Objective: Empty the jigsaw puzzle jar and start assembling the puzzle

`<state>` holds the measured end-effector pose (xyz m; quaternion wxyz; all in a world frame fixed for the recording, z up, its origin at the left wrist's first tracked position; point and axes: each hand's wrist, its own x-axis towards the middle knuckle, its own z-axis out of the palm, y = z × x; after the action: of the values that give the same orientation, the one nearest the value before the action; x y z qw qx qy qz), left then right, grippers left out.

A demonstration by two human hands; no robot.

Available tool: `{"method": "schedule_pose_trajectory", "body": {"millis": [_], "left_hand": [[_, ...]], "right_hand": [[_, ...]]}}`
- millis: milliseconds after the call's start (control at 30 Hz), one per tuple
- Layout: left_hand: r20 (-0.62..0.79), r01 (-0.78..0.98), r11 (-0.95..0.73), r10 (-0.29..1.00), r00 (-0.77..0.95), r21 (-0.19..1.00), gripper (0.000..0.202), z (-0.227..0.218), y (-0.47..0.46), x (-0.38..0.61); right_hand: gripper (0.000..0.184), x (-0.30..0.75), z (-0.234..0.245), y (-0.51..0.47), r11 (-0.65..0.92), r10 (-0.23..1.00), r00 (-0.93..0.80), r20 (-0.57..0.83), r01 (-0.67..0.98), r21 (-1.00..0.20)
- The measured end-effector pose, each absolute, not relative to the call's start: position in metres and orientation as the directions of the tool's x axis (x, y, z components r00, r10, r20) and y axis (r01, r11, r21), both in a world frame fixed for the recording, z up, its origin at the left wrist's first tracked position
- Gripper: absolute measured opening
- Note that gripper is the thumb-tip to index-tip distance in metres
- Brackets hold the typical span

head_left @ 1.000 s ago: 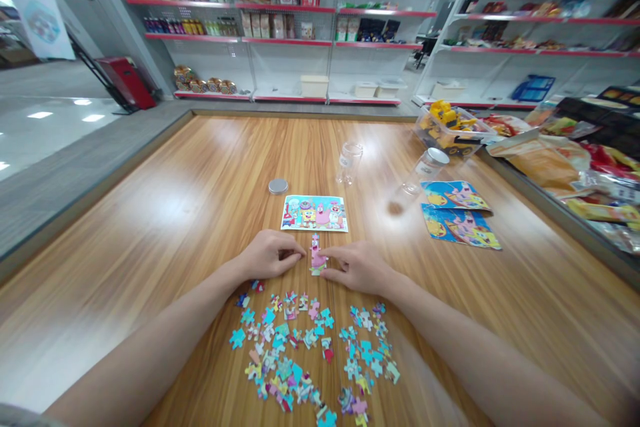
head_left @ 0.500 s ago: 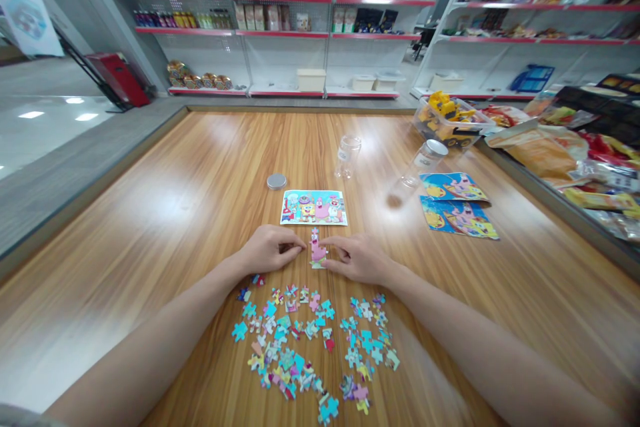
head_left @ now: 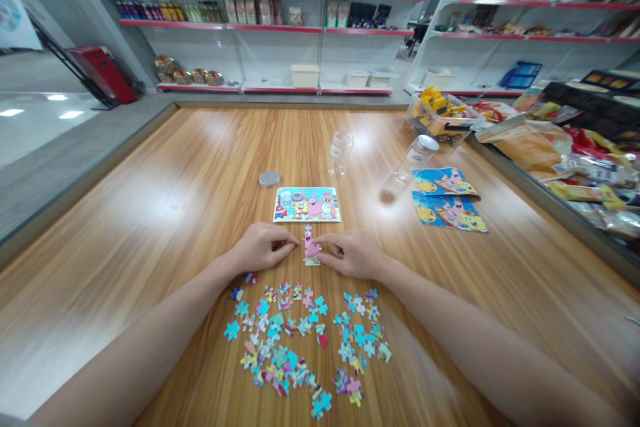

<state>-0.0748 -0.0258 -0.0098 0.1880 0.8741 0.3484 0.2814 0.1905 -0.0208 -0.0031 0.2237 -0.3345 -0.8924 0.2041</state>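
A narrow upright strip of joined puzzle pieces (head_left: 311, 252), printed with a pink cartoon figure, lies between my hands. My right hand (head_left: 353, 253) has its index fingertip on the strip's upper right side and its thumb at the lower right edge. Just left of the strip, my left hand (head_left: 263, 245) is closed in a pinch; whether anything small is in it is hidden. Directly beyond the strip is the cartoon picture card (head_left: 307, 205). Many loose puzzle pieces (head_left: 280, 327) are scattered on the table nearer to me, in a larger left group and a smaller right one.
A grey round lid (head_left: 269, 179) and an uncapped clear jar (head_left: 341, 153) stand beyond the card. To the right are a capped jar (head_left: 416, 157), blue cartoon sheets (head_left: 447, 200), and a plastic bin (head_left: 443, 123) of yellow toy vehicles. Snack packets (head_left: 590, 167) crowd the right edge.
The whole view has shifted slightly, so everything appears a little further left and up. Both hands keep almost the same place beside the strip.
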Motion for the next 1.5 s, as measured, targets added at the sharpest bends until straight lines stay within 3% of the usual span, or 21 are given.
{"method": "schedule_pose_trajectory", "body": {"millis": [267,1167,1500], "left_hand": [[0.334,0.505,-0.675,0.72,0.608,0.537,0.018,-0.008,-0.026,-0.075],[0.297,0.463,-0.629,0.74,0.604,0.625,0.015,-0.004,-0.039,-0.071],[0.289,0.384,-0.649,0.687,0.666,0.657,0.013,-0.001,-0.036,-0.067]], "right_hand": [[0.028,0.193,-0.004,-0.021,0.686,0.676,-0.672,0.303,0.423,-0.592],[0.023,0.195,0.0,-0.031,0.718,0.65,-0.7,0.295,0.44,-0.539],[0.024,0.193,-0.002,-0.027,0.707,0.665,-0.679,0.312,0.436,-0.557]]}}
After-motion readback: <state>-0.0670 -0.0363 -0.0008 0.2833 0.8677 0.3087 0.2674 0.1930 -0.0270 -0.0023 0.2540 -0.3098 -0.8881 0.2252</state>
